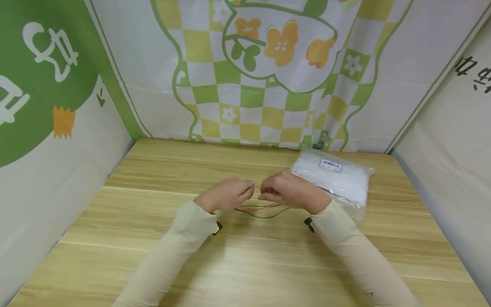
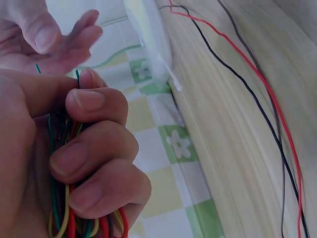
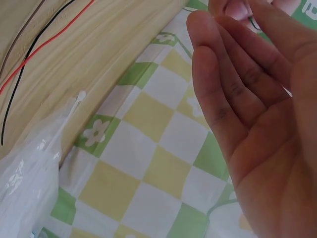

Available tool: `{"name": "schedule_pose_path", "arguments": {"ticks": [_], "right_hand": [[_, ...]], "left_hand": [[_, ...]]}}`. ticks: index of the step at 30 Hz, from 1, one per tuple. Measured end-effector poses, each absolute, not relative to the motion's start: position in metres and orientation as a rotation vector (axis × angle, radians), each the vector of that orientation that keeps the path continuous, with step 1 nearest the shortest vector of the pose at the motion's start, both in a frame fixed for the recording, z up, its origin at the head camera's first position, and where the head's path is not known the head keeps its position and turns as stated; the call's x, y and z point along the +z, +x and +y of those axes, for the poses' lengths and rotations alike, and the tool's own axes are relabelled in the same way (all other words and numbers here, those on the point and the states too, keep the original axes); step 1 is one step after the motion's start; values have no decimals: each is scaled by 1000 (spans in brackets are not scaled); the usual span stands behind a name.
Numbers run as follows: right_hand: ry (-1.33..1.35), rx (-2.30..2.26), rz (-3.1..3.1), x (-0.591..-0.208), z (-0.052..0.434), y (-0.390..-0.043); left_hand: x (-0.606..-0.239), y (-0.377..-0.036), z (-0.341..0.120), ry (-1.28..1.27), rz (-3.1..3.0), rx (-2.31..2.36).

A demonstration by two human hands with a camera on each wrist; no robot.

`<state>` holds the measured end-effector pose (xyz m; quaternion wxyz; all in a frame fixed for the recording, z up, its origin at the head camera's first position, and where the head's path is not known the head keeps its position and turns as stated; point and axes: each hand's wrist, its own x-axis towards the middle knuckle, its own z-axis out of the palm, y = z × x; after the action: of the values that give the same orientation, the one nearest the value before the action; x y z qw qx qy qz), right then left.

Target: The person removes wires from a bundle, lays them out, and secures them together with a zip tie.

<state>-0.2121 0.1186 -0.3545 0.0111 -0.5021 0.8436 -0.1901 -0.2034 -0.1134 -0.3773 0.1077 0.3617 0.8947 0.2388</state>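
My left hand [image 1: 230,194] hovers over the middle of the wooden table [image 1: 245,264]. In the left wrist view its curled fingers [image 2: 89,144] grip a bundle of thin green, red and yellow wires [image 2: 59,218]; two green ends stick up past the knuckles. My right hand [image 1: 285,192] meets it fingertip to fingertip. The right palm [image 3: 247,99] shows with fingers nearly straight, holding nothing that I can make out. Loose red and black wires [image 1: 264,209] lie on the table just below both hands, also seen in the wrist views as the thin wires [image 2: 270,94] [image 3: 44,42].
A clear plastic bag of white cable ties [image 1: 333,177] lies at the back right of the table, right behind the right hand. Printed green-and-yellow cloth walls [image 1: 249,98] close in the table at the back and both sides.
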Motion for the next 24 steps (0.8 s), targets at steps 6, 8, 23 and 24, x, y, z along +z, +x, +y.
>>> {"name": "schedule_pose_path", "arguments": {"ticks": [6,8,23,24], "right_hand": [[-1578,-612,2620,-355,116,-212],[-1575,-613,2630,-354,116,-212],[-1597,-598,2628,-355,117,-213],[-1606,-602,2620,-355,117,-213]], "left_hand": [[-378,-205,-107,1082,2613,705],[-379,-205,-105,1076,2606,701],[-377,-203,-102,1109,2567,641],[-377,-203,-102,1120,2559,644]]}}
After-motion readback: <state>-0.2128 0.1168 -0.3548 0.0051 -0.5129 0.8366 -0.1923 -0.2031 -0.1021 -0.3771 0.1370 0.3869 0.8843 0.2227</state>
